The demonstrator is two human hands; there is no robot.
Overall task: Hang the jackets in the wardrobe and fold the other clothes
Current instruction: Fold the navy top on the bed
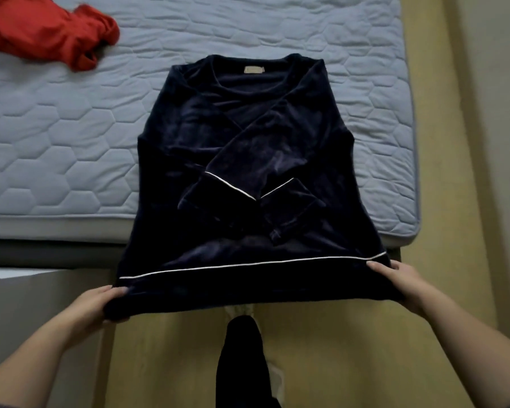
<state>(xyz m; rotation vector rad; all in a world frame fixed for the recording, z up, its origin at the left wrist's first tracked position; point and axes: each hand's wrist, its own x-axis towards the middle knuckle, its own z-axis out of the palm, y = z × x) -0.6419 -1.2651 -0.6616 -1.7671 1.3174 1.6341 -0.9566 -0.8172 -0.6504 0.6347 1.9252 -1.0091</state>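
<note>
Plainly soft and limp, the navy top (233,128) looks like velvet: light, a little slippery, likely to sag wherever nothing holds it. It lies flat on the mattress (71,142), sleeves (248,160) crossed over the chest, hem (248,287) hanging past the bed's edge. The left hand (97,304) pinches one hem corner and the right hand (395,282) the other, thumbs on top, which seems the best hold for folding it upward. A red garment (42,33) lies crumpled well apart.
</note>
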